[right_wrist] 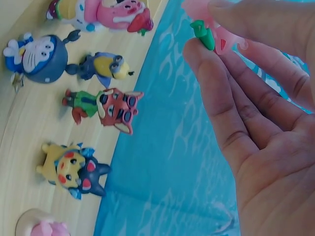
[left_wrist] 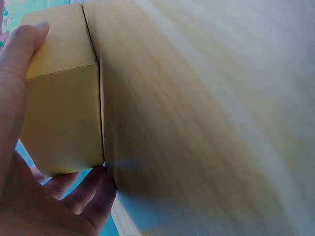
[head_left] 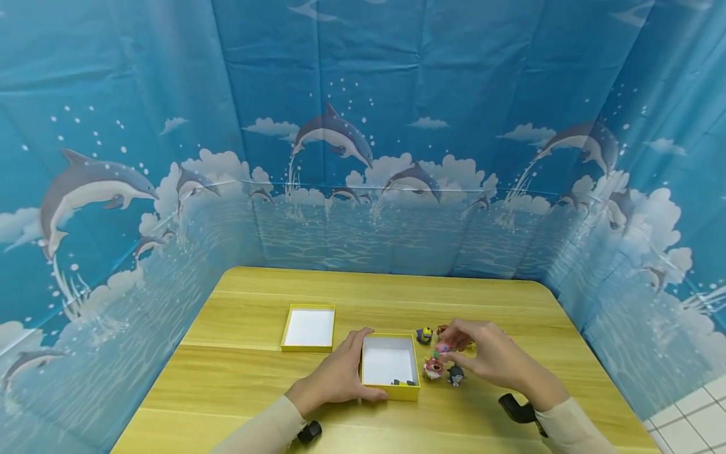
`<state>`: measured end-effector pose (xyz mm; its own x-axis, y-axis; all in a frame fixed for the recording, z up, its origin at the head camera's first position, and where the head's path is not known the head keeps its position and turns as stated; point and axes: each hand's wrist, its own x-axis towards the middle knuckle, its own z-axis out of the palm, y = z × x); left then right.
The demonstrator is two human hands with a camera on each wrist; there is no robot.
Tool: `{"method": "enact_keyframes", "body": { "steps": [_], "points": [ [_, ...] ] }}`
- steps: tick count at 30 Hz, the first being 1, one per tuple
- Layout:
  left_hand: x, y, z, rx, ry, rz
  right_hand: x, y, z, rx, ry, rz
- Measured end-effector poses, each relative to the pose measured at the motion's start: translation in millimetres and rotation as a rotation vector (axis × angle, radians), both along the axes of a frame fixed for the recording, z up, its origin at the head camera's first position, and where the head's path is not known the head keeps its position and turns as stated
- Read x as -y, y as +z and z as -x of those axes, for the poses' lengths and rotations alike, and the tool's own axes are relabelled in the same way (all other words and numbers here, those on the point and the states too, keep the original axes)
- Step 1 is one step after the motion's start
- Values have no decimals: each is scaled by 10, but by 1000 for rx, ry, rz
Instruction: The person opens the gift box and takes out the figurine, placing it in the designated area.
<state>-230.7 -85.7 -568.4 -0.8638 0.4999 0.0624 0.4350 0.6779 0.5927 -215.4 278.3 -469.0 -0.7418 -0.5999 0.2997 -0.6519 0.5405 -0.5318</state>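
My left hand (head_left: 343,372) holds an open yellow box (head_left: 404,393) with a white inside, thumb on the near wall and fingers at the far-left corner. The left wrist view shows the fingers curled at the end of the box wall (left_wrist: 64,120). A small dark figure with a yellow-green part (head_left: 401,382) lies inside by the near wall. My right hand (head_left: 492,358) pinches a pink toy figurine (right_wrist: 201,11) with a green part between thumb and fingertips. It hangs over the toys right of the box; the fingers partly cover it.
Several figurines stand near the right hand: a strawberry bear (right_wrist: 125,14), a dark-hooded blue cat (right_wrist: 48,61), a minion (right_wrist: 106,69), a fox in green (right_wrist: 106,105) and a yellow one (right_wrist: 69,167). The white-lined yellow lid (head_left: 309,328) lies left of the box.
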Motion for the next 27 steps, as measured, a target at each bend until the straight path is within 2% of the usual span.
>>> {"method": "enact_keyframes", "body": {
  "steps": [12,20,27],
  "points": [
    [6,-1,-21,12,9,2,-197,-47,9,-67,-31,22],
    [7,-9,-6,11,4,1,-305,-140,19,-43,-108,-19],
    [8,5,-6,20,-5,-10,-406,-206,23,-67,-116,7]
  ]
}}
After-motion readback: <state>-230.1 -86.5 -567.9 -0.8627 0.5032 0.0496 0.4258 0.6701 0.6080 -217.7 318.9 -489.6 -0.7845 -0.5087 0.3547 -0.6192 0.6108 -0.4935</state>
